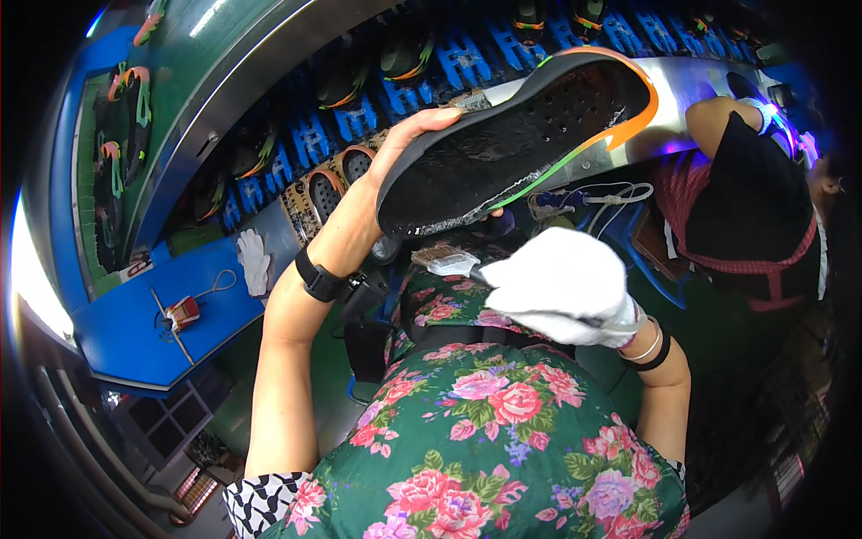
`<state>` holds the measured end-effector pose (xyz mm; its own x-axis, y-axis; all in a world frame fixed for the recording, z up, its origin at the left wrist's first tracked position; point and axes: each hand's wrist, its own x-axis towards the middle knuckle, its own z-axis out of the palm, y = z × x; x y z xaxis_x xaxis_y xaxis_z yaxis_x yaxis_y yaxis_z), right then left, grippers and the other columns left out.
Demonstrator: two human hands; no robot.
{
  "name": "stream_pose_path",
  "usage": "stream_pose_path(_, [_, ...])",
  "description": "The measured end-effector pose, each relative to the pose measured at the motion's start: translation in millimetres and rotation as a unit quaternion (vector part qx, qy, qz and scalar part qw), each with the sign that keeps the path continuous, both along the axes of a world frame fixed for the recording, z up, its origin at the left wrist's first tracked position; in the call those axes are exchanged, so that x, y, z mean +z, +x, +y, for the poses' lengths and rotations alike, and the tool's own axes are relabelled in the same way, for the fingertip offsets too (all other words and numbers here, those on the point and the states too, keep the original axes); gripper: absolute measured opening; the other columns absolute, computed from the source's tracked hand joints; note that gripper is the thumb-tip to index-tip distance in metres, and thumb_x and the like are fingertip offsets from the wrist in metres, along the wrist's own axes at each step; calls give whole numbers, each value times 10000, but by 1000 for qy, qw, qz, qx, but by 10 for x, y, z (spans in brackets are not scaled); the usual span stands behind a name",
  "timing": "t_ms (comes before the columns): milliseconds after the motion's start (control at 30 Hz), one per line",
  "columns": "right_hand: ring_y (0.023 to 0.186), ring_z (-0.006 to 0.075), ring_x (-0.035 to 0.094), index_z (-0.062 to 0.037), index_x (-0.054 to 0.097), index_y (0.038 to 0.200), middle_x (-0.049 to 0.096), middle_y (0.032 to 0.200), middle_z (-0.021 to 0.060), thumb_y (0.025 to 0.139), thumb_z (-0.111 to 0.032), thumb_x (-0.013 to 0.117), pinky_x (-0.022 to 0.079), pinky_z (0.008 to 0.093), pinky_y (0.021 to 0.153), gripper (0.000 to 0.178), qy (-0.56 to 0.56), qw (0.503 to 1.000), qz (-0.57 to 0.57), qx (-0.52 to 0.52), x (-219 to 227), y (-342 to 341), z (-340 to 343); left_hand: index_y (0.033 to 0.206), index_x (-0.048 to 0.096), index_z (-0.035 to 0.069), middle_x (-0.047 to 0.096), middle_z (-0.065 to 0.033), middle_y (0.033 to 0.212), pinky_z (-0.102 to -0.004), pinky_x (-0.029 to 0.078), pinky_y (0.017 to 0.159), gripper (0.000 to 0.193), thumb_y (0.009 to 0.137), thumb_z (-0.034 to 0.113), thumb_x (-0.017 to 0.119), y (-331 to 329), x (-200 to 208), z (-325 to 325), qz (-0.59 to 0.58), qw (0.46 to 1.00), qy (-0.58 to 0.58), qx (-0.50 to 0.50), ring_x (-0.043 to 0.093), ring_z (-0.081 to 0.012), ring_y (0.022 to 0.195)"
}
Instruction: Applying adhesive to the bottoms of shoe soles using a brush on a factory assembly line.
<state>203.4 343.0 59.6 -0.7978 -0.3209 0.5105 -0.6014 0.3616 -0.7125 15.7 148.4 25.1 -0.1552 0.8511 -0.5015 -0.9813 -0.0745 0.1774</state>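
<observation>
Black shoe (530,148) with a perforated toe, held up in front of the body above the floral apron (516,400), its hollow inside turned toward the wearer. The heel points to the lower left and the toe to the upper right; an orange and green band runs along the toe and the near side. Small pale marks on the rim by the heel are too small to make out as writing. A red and white item (182,313) on the blue worktop (117,337) at left may carry a label, also too small to tell; beside it lie a thin stick and a wire loop.

The bare left hand (395,148) has its grip closed around the far side of the shoe near the heel, its fingers partly hidden behind it. The right hand (566,287), in a white glove, has its grip closed on a brush (456,263), whose brown bristles point left, just below the shoe.

A second white glove (254,256) lies on the worktop. Beyond the left forearm sit patterned brown clogs (325,195), and blue holders (462,58) line the far side, some bearing similar shoes.
</observation>
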Motion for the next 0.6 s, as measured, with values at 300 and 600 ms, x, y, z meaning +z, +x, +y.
stream_pose_path(300, [840,249,732,-87,808,977,790,999,109,740,-23,861,576,349,754,251,-153,984,-65,-61,-57,-115,-208,1589,368,10,445,-352,1522,-699,522,953,973,913,696,508,-5,-266,-28,-57,983,162,68,578,-652,1154])
stream_pose_path(600, [851,244,739,-48,789,909,782,949,118,760,20,843,585,360,776,172,-208,965,-95,-132,-99,-109,-231,1585,388,-1,482,-340,1495,-572,543,840,1011,910,748,465,67,-391,21,56,984,161,47,619,-544,1110])
